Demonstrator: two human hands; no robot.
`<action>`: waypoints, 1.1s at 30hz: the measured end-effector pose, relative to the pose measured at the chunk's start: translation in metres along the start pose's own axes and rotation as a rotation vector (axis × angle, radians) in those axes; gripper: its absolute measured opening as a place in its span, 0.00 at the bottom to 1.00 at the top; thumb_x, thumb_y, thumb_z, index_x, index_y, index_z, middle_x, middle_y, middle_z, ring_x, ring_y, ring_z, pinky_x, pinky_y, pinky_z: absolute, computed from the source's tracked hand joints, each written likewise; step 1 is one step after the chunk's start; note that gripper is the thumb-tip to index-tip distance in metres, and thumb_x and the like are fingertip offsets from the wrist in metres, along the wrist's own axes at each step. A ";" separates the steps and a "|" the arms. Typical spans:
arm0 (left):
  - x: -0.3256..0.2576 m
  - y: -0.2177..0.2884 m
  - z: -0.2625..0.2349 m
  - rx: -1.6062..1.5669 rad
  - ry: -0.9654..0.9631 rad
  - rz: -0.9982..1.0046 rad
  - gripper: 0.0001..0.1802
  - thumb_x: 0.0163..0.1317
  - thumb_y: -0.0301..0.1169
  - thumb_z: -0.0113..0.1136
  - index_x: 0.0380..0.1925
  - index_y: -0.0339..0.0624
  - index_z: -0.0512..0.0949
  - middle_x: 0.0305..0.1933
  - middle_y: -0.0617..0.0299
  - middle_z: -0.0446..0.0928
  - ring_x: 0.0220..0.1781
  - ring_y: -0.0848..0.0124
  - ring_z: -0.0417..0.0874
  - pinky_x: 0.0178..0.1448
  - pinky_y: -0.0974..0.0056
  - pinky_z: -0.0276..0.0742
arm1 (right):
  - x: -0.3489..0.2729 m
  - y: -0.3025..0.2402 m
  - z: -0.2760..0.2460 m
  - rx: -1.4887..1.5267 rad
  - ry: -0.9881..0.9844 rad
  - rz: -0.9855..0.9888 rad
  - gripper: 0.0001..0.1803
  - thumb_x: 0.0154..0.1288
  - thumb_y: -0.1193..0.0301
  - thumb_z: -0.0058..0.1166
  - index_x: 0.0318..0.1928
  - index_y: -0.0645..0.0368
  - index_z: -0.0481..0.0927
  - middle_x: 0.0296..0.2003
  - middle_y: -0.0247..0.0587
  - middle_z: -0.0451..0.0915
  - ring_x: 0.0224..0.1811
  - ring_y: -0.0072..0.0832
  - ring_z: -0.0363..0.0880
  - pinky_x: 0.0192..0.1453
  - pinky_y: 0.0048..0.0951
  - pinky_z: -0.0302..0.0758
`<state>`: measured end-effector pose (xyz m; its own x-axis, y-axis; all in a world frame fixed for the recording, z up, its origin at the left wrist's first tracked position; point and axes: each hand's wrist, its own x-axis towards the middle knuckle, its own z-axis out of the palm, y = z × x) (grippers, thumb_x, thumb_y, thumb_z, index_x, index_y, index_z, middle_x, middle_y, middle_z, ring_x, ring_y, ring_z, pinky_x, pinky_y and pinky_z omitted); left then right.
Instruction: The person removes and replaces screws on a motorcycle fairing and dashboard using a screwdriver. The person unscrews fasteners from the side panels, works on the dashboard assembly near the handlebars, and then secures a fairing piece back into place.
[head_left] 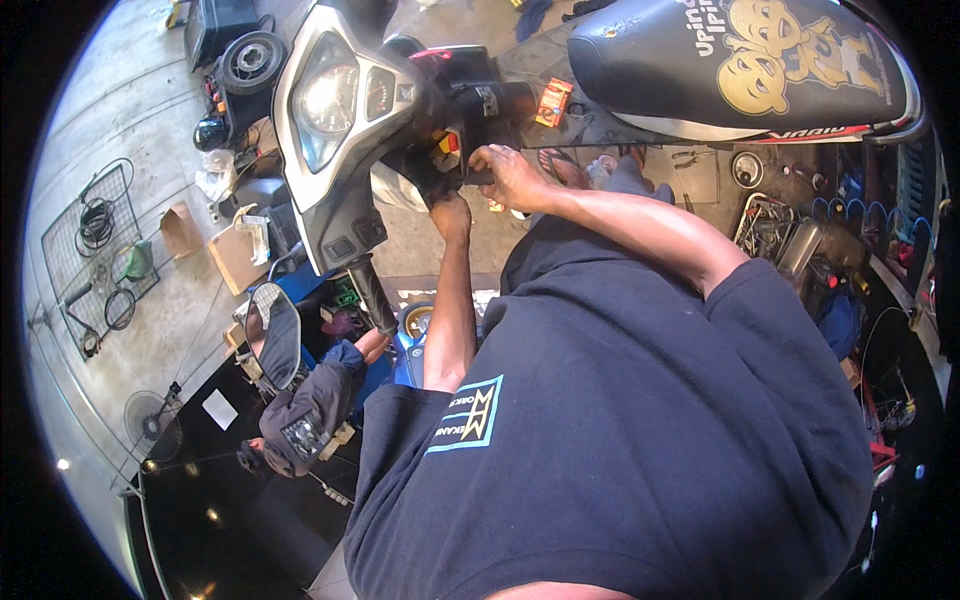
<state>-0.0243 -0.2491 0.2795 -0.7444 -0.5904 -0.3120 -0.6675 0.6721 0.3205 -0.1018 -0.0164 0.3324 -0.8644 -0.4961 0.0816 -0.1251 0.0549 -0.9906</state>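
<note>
A scooter's front end, with a silver-and-black handlebar cover and round dial cluster [328,98], stands before me. My left hand [450,215] reaches up into the dark opening behind the front panel; its fingers are hidden there. At the right edge of that opening is my right hand [512,180], fingers bent and drawn together. Whatever lies between those fingertips is too small to make out. A yellow-and-red part [447,144] shows inside the opening, just above both hands. The black left handlebar grip [371,297] juts toward me beside my left forearm.
An orange box [553,102] rests on the scooter beside the black seat [650,70]. A mirror [273,335] sticks out at left, near a crouching co-worker [310,415]. Loose engine parts [800,245] and a round container [746,170] lie at right; a wheel [252,62] is far left.
</note>
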 end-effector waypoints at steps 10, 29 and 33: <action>0.006 0.003 -0.001 0.000 -0.052 -0.085 0.20 0.66 0.31 0.51 0.55 0.37 0.78 0.57 0.40 0.81 0.61 0.44 0.80 0.66 0.49 0.72 | 0.012 -0.041 -0.005 -0.199 -0.256 0.426 0.26 0.68 0.59 0.58 0.59 0.60 0.69 0.48 0.63 0.78 0.48 0.60 0.82 0.54 0.57 0.78; 0.001 0.017 0.008 -0.088 0.003 -0.011 0.19 0.63 0.31 0.51 0.49 0.34 0.82 0.54 0.41 0.83 0.58 0.49 0.82 0.65 0.52 0.74 | 0.002 -0.041 -0.004 -0.298 -0.195 0.190 0.24 0.63 0.68 0.58 0.59 0.62 0.71 0.48 0.60 0.78 0.48 0.58 0.83 0.50 0.55 0.81; 0.012 -0.004 0.000 -0.150 0.059 0.029 0.19 0.63 0.32 0.50 0.48 0.34 0.82 0.49 0.41 0.84 0.52 0.48 0.85 0.61 0.52 0.76 | 0.001 -0.041 -0.001 -0.319 -0.139 -0.040 0.25 0.59 0.77 0.56 0.59 0.61 0.72 0.50 0.55 0.78 0.54 0.53 0.79 0.57 0.50 0.79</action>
<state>-0.0307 -0.2591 0.2742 -0.7605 -0.5997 -0.2491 -0.6378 0.6177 0.4600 -0.0985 -0.0182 0.3737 -0.7842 -0.6150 0.0823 -0.3220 0.2899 -0.9012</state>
